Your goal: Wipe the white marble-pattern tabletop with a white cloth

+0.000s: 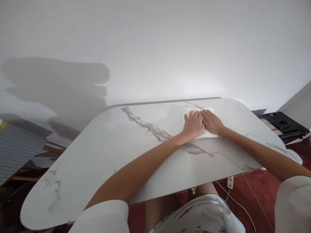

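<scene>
A white cloth [206,134] lies spread on a white marble-patterned tabletop [80,155], right of the middle and towards the back edge. My left hand [193,124] rests palm down on the cloth, its fingers lying over it and slightly bent. Beside it, my right hand [212,122] presses flat on the cloth's right part, fingers stretched towards the left. The fingertips of my right hand touch my left hand near its index finger. Both palms hide much of the cloth; its edges show behind, between and in front of the hands.
A pale wall [155,48] stands behind the table. At the right is a black plastic case [289,124]. A power strip [229,182] with a cable lies on the red floor [259,194]. Grey ribbed material [19,149] is at the left.
</scene>
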The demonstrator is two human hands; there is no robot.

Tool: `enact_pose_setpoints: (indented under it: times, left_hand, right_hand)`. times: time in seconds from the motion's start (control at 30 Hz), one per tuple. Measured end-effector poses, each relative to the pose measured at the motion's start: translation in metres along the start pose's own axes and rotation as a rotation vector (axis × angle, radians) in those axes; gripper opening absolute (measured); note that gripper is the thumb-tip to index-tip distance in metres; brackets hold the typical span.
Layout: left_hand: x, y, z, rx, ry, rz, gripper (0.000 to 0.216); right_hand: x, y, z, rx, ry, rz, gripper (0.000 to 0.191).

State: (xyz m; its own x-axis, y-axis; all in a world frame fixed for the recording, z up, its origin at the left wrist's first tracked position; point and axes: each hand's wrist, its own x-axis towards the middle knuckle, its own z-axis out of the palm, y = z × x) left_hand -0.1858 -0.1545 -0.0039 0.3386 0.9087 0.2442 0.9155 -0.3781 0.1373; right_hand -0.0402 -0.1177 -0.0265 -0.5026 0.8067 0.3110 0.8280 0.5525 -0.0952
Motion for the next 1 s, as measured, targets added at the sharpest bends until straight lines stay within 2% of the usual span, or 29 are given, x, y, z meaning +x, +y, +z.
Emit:
enact_pose_setpoints:
  times: [0.3, 0.7, 0.87, 1.0]
  left_hand:
    - [0.051, -0.033, 0.005, -0.027, -0.001, -0.006, 0.041]
    - [0.108, -0.069, 0.015, -0.036, 0.004, -0.072, 0.042]
    - [0.118, -0.072, 0.015, -0.009, 0.006, -0.103, 0.041]
    - [0.119, -0.064, 0.015, 0.006, 0.000, -0.129, 0.040]
  right_hand:
    - [0.058, 0.019, 0.010, 0.044, -0.009, 0.034, 0.044]
    - [0.127, 0.049, 0.030, 0.085, -0.041, 0.047, 0.049]
    - [0.141, 0.059, 0.037, 0.100, -0.042, 0.007, 0.043]
    - [0.139, 0.068, 0.038, 0.150, -0.021, -0.061, 0.043]
